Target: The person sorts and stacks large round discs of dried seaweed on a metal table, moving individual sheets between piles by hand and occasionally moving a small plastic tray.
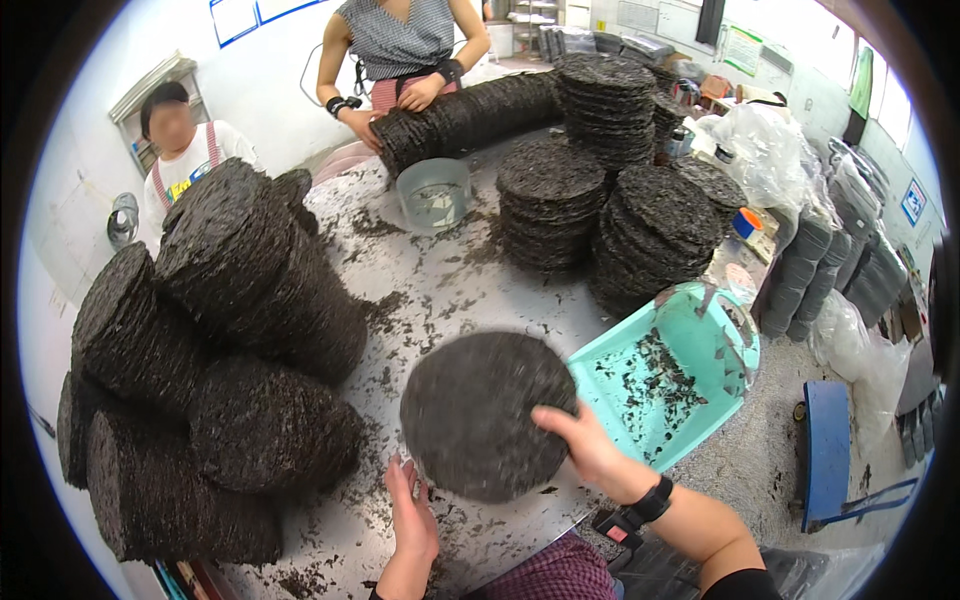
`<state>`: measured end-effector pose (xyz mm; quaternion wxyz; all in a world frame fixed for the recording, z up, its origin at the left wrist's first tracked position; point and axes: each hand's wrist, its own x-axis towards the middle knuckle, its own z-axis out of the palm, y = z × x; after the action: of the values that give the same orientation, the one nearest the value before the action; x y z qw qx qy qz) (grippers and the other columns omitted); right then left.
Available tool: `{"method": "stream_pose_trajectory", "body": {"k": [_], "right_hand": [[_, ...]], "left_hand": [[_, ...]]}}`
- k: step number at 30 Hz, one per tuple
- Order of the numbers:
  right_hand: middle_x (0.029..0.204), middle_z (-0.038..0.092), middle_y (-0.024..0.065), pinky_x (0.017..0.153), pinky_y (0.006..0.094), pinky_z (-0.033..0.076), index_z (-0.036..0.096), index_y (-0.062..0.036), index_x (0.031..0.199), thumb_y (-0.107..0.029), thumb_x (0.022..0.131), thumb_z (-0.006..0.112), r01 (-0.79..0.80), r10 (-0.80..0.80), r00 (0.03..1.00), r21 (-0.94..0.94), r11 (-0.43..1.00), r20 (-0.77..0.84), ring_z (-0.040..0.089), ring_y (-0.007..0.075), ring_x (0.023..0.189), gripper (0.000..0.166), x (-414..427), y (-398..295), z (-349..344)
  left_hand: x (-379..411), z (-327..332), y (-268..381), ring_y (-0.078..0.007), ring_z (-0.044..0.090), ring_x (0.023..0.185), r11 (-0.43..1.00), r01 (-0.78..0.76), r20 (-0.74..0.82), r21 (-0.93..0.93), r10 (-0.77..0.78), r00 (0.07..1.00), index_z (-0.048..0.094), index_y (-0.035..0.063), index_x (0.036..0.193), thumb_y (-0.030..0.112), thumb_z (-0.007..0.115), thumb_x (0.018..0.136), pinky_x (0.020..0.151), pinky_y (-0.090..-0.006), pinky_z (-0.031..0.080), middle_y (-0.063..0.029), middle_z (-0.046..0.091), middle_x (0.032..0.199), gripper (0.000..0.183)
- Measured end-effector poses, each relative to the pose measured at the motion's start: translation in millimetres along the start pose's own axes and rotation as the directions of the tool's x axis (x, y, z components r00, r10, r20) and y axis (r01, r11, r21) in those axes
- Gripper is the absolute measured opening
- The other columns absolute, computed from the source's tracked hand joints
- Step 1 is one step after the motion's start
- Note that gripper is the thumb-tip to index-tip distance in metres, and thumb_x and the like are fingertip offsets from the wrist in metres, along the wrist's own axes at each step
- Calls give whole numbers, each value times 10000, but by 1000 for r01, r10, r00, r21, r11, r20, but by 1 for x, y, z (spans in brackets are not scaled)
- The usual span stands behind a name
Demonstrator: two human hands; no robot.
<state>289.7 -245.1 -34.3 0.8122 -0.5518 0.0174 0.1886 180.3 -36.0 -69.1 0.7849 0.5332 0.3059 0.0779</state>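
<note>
My right hand point(589, 442) grips the right edge of a round, dark dried seaweed sheet point(487, 412), thumb on top; whether it is one sheet or a thin stack I cannot tell. My left hand point(412, 510) stands just off the sheet's lower left edge, fingers apart, holding nothing. Right of the sheet is a turquoise plastic basin point(600, 349) with dark flakes in it. Big stacks of like round sheets point(262, 277) lie and lean at the left. More stacks point(551, 202) stand upright beyond the basin.
Dark crumbs litter the metal tabletop point(450, 292). A clear plastic tub point(435, 195) stands near the far side. Across the table a co-worker's hands point(420, 94) rest on a long stack lying down. Another person stands at the left. A blue cart point(825, 450) is on the floor at right.
</note>
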Motion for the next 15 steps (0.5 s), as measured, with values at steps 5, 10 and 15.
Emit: {"method": "stream_pose_trajectory", "body": {"k": [5,10,15], "right_hand": [[1142,558,80,925,353,408,499,-23,1163,-273,810,622,340,-322,936,127,932,-145,527,208,1046,450,49,-132,-11],[1144,563,73,909,401,402,518,-52,1137,-277,792,646,371,-306,921,303,878,-242,524,226,1043,431,165,-207,-20],[1245,465,131,943,432,358,421,-9,1228,-403,677,724,337,-219,763,86,938,-609,460,272,1111,742,282,-202,-29]], "left_hand": [[-23,-7,13,-254,227,1299,979,-97,79,179,84,993,257,42,1324,300,442,914,1064,-364,192,-158,263,1359,519],[-39,-21,8,-217,319,1249,982,-20,57,187,10,998,357,18,1248,171,478,901,1053,-337,219,-110,356,1304,398],[-33,-82,-22,-226,409,1204,962,-245,33,117,243,970,441,18,1245,230,498,916,1014,-347,294,-111,468,1264,396]]}}
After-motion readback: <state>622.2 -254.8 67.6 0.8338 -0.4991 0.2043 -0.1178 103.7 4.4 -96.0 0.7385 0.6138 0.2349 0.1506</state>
